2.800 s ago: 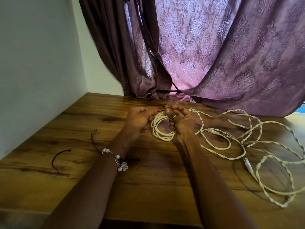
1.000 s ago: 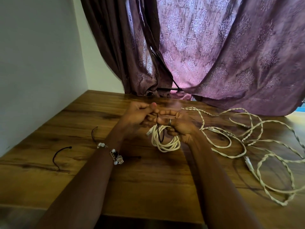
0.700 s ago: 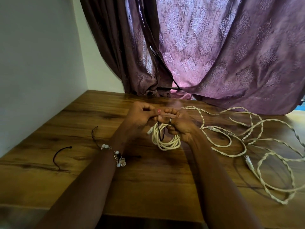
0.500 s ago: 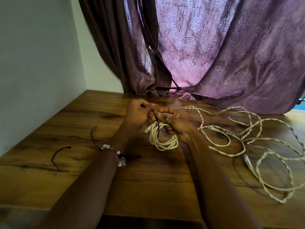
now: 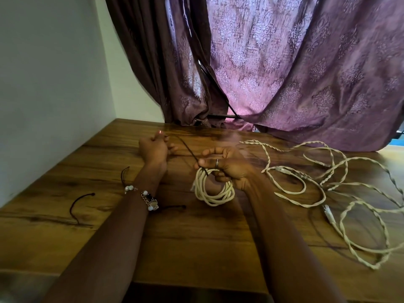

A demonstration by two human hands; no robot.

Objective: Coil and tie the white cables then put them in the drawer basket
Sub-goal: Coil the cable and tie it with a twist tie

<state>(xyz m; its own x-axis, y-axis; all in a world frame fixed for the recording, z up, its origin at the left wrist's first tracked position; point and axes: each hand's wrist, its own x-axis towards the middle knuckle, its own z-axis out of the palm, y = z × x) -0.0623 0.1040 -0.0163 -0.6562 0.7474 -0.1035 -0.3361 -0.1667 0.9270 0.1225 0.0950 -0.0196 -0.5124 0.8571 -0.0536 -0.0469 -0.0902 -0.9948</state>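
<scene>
A coiled white cable [image 5: 213, 190] hangs just above the wooden table [image 5: 196, 241] at its middle. My right hand [image 5: 225, 166] grips the top of the coil and pinches a thin black tie [image 5: 188, 149] against it. My left hand [image 5: 154, 147] pinches the other end of that tie, stretched taut up and to the left. More white cables [image 5: 328, 186], twisted and loose, sprawl over the right side of the table. The drawer basket is not in sight.
Three spare black ties lie on the left of the table: one [image 5: 75, 206] near the front, one [image 5: 124, 174] by my left wrist, one [image 5: 173, 207] under my left forearm. A white wall [image 5: 50, 84] stands at left, purple curtains [image 5: 284, 73] behind.
My left hand has pulled away to the left and back, drawing the black tie taut. My right hand keeps hold of the coil, which has dropped slightly.
</scene>
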